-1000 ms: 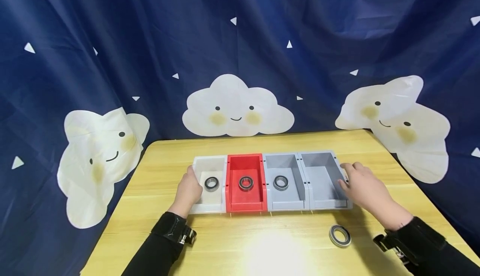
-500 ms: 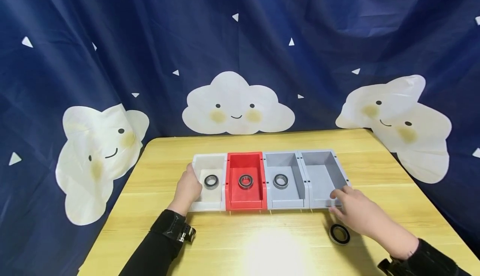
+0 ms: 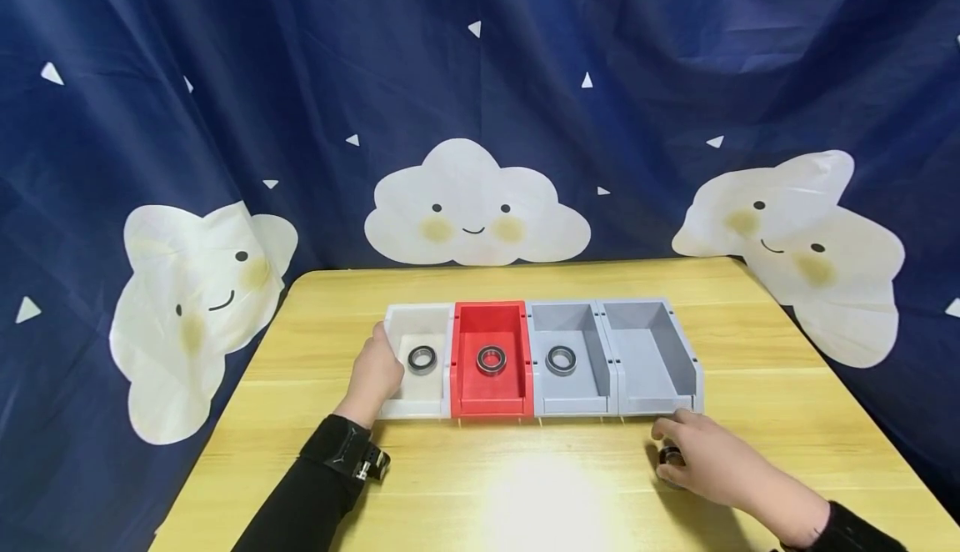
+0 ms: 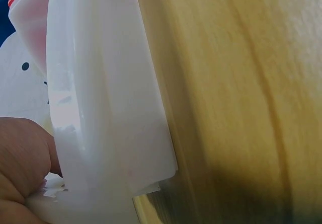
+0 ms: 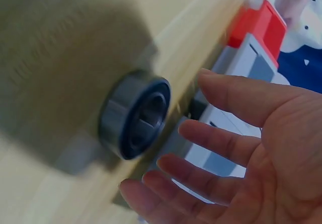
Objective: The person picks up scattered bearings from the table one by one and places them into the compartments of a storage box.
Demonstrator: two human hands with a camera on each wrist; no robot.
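My left hand (image 3: 372,375) grips the left wall of the white bin (image 3: 417,409), which leads a joined row of bins. My right hand (image 3: 708,458) is over a loose ball bearing (image 3: 669,454) on the table, partly hiding it. In the right wrist view the fingers are spread and relaxed, apart from that bearing (image 5: 113,116). Smaller bearings lie flat in the row: one bearing (image 3: 412,360) in the white bin, another bearing (image 3: 480,361) in the red bin (image 3: 491,408), a third bearing (image 3: 551,361) in the left grey bin (image 3: 574,407). The right grey bin (image 3: 645,368) holds nothing visible.
The bins stand on a wood-grain table (image 3: 450,485), set back from its front. Behind it hangs a dark blue curtain (image 3: 322,60) with cloud faces. A bright glare lies on the tabletop in front of the bins.
My right hand has come down from the right wall of the right grey bin to the loose bearing in front of it. My left hand stays on the white bin.
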